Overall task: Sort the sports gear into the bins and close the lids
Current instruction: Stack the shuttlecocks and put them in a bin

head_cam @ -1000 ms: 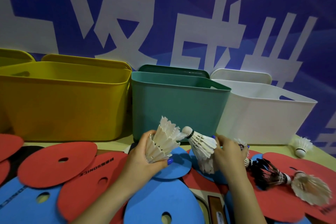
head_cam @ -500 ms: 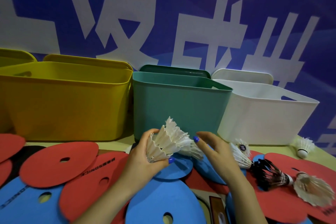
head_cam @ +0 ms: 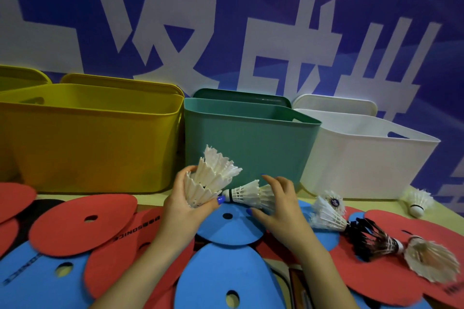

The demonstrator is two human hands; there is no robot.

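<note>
Blue banner [head_cam: 376, 7] with large white characters filled the background. Three open bins stood in a row on the table [head_cam: 449, 206]: yellow bin [head_cam: 93, 143] at left, green bin [head_cam: 248, 143] in the middle, white bin [head_cam: 364, 158] at right, each with its lid propped behind it. Flat red discs [head_cam: 82, 223] and blue discs [head_cam: 226, 281] with centre holes overlapped across the near table. Left hand [head_cam: 183, 208] gripped a nested stack of white shuttlecocks [head_cam: 211, 180], feathers fanning up in front of the green bin. Right hand [head_cam: 278, 206] held one white shuttlecock [head_cam: 246, 194] by its feathers, cork pointing at the stack and just beside it. Loose to the right: white shuttlecock with sticker [head_cam: 326, 213], black shuttlecock [head_cam: 371, 238], tan shuttlecock [head_cam: 429, 261], and another white one [head_cam: 416, 202] near the white bin.
</note>
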